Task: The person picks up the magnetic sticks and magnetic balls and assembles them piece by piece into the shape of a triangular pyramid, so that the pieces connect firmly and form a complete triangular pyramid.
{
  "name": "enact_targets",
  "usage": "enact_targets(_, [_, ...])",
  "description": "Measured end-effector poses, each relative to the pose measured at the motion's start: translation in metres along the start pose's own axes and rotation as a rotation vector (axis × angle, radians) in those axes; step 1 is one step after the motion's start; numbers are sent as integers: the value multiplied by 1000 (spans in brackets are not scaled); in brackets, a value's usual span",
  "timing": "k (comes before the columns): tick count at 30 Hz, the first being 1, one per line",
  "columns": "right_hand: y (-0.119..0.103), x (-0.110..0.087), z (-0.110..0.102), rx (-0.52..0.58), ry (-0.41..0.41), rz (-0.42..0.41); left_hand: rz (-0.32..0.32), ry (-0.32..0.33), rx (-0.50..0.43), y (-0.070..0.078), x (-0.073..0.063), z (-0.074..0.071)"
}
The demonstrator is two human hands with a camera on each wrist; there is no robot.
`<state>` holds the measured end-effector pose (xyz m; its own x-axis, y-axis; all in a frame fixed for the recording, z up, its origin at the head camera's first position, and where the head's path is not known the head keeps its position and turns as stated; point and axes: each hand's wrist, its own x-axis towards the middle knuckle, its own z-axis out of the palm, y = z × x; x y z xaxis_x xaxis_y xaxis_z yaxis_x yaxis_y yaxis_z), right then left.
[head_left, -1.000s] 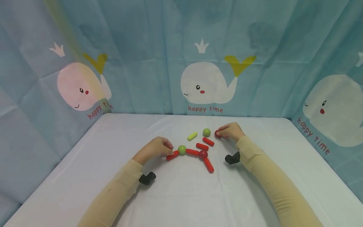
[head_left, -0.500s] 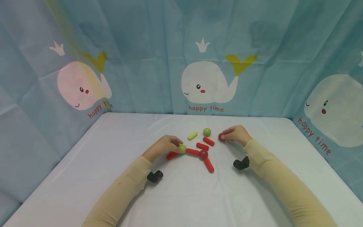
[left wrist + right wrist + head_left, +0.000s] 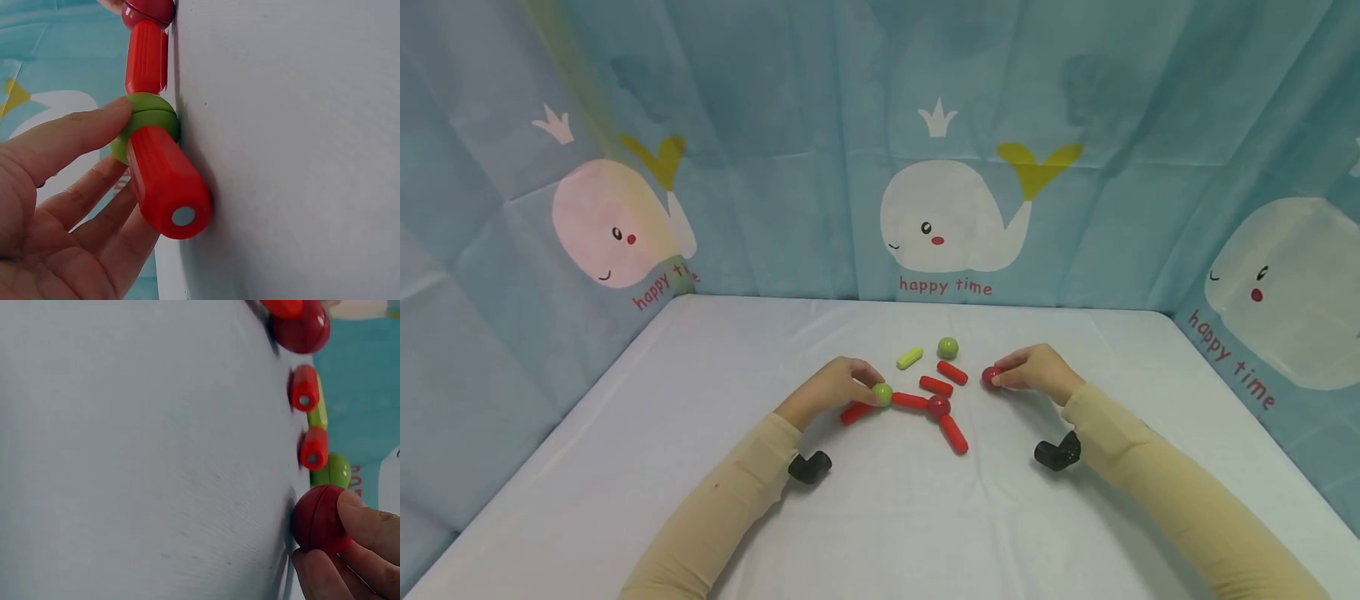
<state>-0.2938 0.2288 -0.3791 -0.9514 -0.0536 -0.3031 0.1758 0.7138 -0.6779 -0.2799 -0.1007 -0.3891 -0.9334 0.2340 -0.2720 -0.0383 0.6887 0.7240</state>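
Thumb and fingers of the left hand (image 3: 833, 390) were clamped on the near green ball (image 3: 153, 112), positioned between two red rods (image 3: 167, 187). Thumb and fingers of the right hand (image 3: 1042, 372) pinched a separate red ball (image 3: 317, 520) at the white tabletop (image 3: 910, 517), right of the loose red rods (image 3: 936, 386). A second red ball (image 3: 938, 407) adjoined the inner rod (image 3: 909, 402).

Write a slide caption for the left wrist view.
Left hand holding a green ball between a near red rod and a far red rod, with a dark red ball beyond.
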Motion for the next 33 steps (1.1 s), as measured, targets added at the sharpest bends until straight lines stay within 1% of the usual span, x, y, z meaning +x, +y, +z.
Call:
enact_targets(5, [0,-16,6,-35,-19,-47,-7,3,-5,-4,-7,-6])
enact_targets(12, [-2,-33,20,11,-48,-110,-30,36,9,-12,-13,-13])
enact_targets(16, [-3,-37,28,8,-64,-136,-50,51,8,-17,-16,-15])
enact_targets(21, [-8,-40,36,16,-86,-158,-71,49,-3,-22,-18,-17])
enact_targets(27, [-11,-40,42,23,-102,-167,-109,41,-29,-23,-20,-19])
enact_targets(33, [-14,-44,44,16,-120,-164,-131,42,-27,-22,-20,-20])
